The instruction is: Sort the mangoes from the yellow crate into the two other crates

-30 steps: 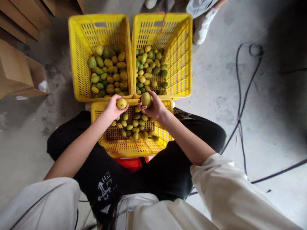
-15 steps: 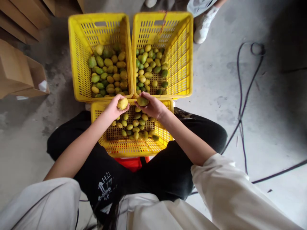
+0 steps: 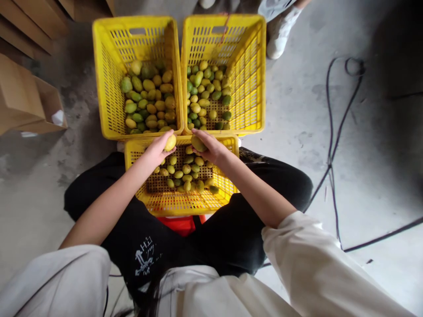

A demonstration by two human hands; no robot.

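Observation:
My left hand (image 3: 157,149) is closed round a yellow lemon (image 3: 170,143) above the back edge of the near yellow crate (image 3: 185,205). Opposite it, my right hand (image 3: 213,149) grips a greenish lemon (image 3: 198,143). A small gap separates the two fruits. Below my hands, several yellow and green lemons (image 3: 187,178) lie on the near crate's slatted bottom. Part of this fruit is hidden by my hands.
Beyond stand a far left crate (image 3: 114,83) and a far right crate (image 3: 246,83), both holding lemons. Cardboard boxes (image 3: 23,94) are at the left. Black cable (image 3: 330,145) loops over the floor at the right. Another person's shoe (image 3: 279,37) shows behind the crates.
Both hands have turned slightly, so the backs of the fingers show more over the fruit. My right hand and its lemon have shifted a little right. Each hand keeps its lemon.

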